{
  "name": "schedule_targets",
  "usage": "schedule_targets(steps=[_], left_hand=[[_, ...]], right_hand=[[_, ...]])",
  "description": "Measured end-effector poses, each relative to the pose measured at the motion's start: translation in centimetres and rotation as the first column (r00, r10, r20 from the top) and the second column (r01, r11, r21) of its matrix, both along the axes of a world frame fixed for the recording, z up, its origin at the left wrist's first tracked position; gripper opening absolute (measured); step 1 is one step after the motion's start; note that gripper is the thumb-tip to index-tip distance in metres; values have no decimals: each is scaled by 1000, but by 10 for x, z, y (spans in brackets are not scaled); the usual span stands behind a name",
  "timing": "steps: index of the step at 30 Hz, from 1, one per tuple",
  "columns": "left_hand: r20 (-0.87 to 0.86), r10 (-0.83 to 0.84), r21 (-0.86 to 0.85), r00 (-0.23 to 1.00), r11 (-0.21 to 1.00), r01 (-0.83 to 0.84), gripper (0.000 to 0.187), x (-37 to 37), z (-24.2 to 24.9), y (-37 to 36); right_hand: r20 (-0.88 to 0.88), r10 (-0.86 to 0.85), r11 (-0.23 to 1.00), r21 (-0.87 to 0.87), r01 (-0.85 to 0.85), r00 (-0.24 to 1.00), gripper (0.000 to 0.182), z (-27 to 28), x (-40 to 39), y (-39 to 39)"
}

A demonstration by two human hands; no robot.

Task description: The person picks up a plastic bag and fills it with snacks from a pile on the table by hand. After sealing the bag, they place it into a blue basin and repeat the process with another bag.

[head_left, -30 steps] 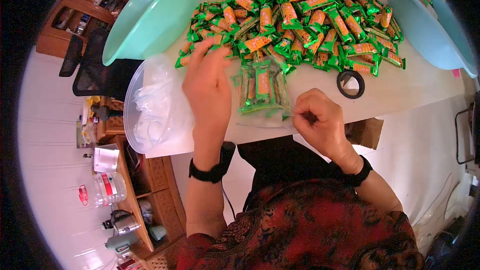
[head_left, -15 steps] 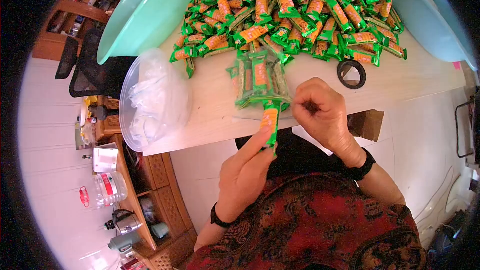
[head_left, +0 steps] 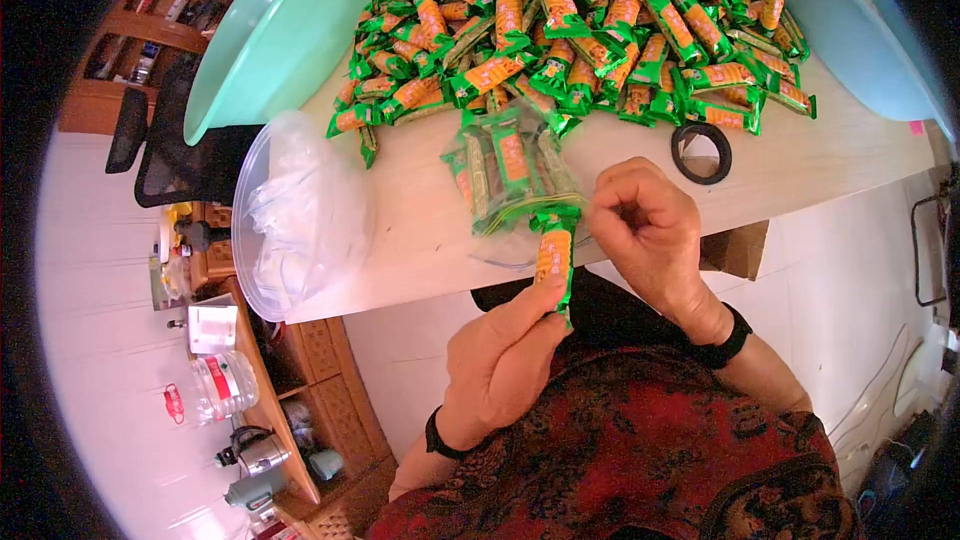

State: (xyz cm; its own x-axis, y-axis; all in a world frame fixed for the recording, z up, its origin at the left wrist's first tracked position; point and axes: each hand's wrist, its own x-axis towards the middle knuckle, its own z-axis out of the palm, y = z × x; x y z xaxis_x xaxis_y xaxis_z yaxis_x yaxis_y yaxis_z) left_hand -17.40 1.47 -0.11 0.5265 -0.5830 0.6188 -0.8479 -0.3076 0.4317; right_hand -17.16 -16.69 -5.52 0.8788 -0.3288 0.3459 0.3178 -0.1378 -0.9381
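Note:
Between the thumb and fingers of my left hand [head_left: 505, 365] is a snack bar [head_left: 555, 252] in a green and orange wrapper. Its far end meets the mouth of a clear plastic bag [head_left: 535, 190], which lies on the table with several similar bars inside. Just right of the bag mouth, my right hand [head_left: 645, 230] is closed in a pinch at the bag's edge; its fingertips partly hide the plastic there. Beyond the bag, a large heap of wrapped bars [head_left: 600, 40] covers the back of the table.
A clear plastic tub [head_left: 245, 240] holding thin plastic bags sits at the table's left edge, below a green basin [head_left: 270, 50]. On the right are a blue basin [head_left: 860, 40] and a black tape roll [head_left: 702, 152]. A cardboard box [head_left: 738, 248] stands below the table edge.
My left hand and the bar have moved slightly right and toward me. The bag mouth has tilted a little. My right hand keeps its pinch, and the whole view has shifted slightly.

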Motion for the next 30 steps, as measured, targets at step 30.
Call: schedule_targets(steps=[30], left_hand=[[328,186,15,926,979,-202,15,41,-20,-38]], right_hand=[[61,-3,995,-103,9,998,15,10,-2,-3]])
